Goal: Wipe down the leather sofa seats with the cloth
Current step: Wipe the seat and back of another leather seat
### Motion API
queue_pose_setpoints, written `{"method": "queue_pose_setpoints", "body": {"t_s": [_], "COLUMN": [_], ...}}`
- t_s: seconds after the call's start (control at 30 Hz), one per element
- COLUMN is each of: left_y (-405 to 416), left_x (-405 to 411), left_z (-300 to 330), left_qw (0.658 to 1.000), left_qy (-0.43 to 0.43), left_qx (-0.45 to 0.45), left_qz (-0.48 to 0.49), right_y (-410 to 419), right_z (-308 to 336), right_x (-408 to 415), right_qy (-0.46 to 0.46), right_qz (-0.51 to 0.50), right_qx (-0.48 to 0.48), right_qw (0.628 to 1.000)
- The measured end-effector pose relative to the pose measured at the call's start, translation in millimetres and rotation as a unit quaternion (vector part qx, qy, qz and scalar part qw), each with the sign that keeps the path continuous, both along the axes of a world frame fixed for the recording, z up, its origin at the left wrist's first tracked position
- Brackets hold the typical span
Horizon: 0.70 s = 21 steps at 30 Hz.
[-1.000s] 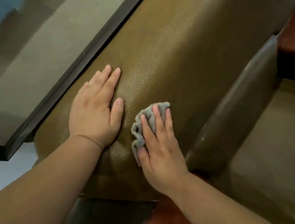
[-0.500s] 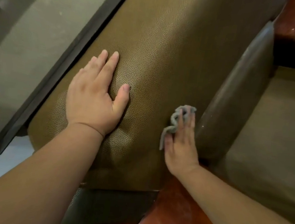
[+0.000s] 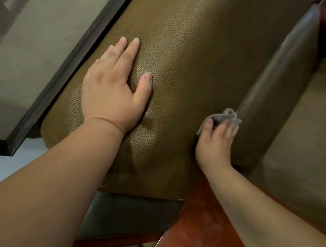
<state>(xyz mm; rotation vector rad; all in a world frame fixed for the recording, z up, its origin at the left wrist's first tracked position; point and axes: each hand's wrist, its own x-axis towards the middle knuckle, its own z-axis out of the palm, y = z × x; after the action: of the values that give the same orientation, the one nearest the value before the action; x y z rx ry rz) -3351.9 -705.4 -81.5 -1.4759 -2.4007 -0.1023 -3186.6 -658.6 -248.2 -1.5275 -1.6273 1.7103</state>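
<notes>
Our right hand (image 3: 216, 139), fingers laid fairly straight over the bunched grey cloth (image 3: 224, 117), has slid rightward from beside our left hand to the seam under the padded armrest (image 3: 275, 90). Our left hand (image 3: 113, 91) stays flat and open, bracing the olive leather seat cushion (image 3: 193, 57). We judge this stroke finished at the cushion's edge.

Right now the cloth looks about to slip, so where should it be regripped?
Probably take the bunched fold of the cloth poking past the right hand fingertips, coming from above on the seat cushion side; the dark bolster crowds the other side.
</notes>
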Motion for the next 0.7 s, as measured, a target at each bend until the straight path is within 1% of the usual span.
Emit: {"method": "queue_pose_setpoints", "body": {"t_s": [0.03,0.07,0.1,0.13,0.17,0.2,0.23,0.27,0.33,0.37,0.4,0.43,0.47,0.53,0.57,0.6,0.63,0.67,0.7], "left_y": [1,1,2,2,3,2,1,0,0,0,-1,0,0,0,0,0,-1,-1,-1], "left_x": [0,-1,-2,-3,-3,-2,-1,0,-1,-1,-1,-2,-3,-4,-4,-3,-3,-3,-3], "left_z": [0,0,1,2,3,3,2,0,-2,-2,-3,-3,-3,-3,-3,-4,-4,-4,-4], "left_qw": [1.000,1.000,1.000,1.000,1.000,1.000,1.000,1.000,1.000,1.000,1.000,1.000,1.000,1.000,1.000,1.000,0.999,1.000,1.000], "left_qy": [0.000,-0.002,-0.008,-0.016,-0.022,-0.022,-0.017,-0.009,0.002,0.005,0.007,0.010,0.014,0.019,0.020,0.021,0.023,0.024,0.025], "left_qx": [0.001,0.001,0.001,0.001,0.002,0.004,0.007,0.011,0.019,0.021,0.023,0.023,0.022,0.021,0.022,0.022,0.022,0.019,0.016], "left_qz": [-0.001,-0.002,0.000,0.004,0.006,0.005,0.002,0.000,0.000,0.001,0.002,0.003,0.002,-0.005,-0.006,-0.006,-0.005,-0.005,-0.005], "right_y": [-9,-26,-46,-63,-70,-68,-61,-54,-47,-53,-67,-87,-111,-160,-177,-183,-178,-168,-155], "right_z": [20,41,56,65,66,59,46,29,-7,-18,-21,-17,-7,14,15,10,-3,-22,-40], "right_x": [-10,-21,-32,-39,-41,-39,-33,-26,-7,-1,2,1,-3,-12,-13,-10,-5,1,10], "right_qy": [0.022,0.070,0.121,0.156,0.169,0.163,0.147,0.119,0.051,0.022,0.014,0.028,0.062,0.130,0.144,0.140,0.127,0.102,0.063], "right_qz": [-0.009,-0.006,0.021,0.056,0.080,0.088,0.081,0.068,0.033,0.022,0.020,0.024,0.035,0.068,0.090,0.107,0.112,0.102,0.089], "right_qx": [0.037,0.136,0.242,0.328,0.376,0.397,0.388,0.335,0.148,0.061,0.014,0.020,0.065,0.166,0.210,0.240,0.244,0.219,0.167], "right_qw": [0.999,0.988,0.962,0.930,0.907,0.899,0.906,0.932,0.987,0.998,1.000,0.999,0.995,0.975,0.963,0.955,0.955,0.965,0.980]}}
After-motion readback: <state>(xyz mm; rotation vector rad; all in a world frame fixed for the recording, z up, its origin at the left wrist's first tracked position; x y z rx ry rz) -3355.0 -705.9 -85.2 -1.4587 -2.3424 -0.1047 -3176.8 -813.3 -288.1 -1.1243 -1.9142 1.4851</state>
